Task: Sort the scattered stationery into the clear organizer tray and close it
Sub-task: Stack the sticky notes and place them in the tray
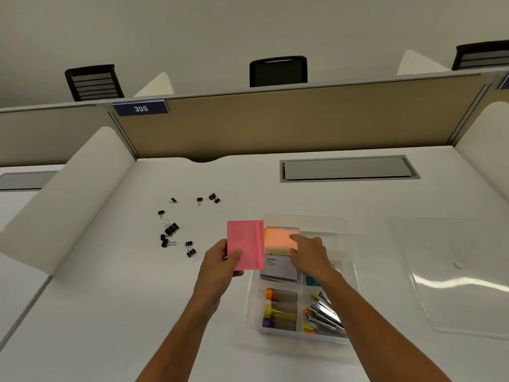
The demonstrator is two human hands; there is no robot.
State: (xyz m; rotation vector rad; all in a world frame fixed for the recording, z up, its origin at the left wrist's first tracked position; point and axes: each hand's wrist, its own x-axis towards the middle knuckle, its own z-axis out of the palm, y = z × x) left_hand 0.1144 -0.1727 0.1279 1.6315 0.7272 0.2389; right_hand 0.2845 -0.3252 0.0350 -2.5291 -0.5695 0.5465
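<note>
Beside tray (349,244): left hand (220,267) pinches upright pink pad (245,244); right hand (309,253) open.

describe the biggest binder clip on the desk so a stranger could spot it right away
Start at the clear organizer tray on the white desk and look left to the scatter of black binder clips. The largest binder clip lies in the lower left cluster, clearly bulkier than the small ones around it.

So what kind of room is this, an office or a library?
Probably an open-plan office or study room. The white desk is fenced by a partition bearing a number plate reading 305, with office chairs behind and a cable hatch set in the desktop.
</note>
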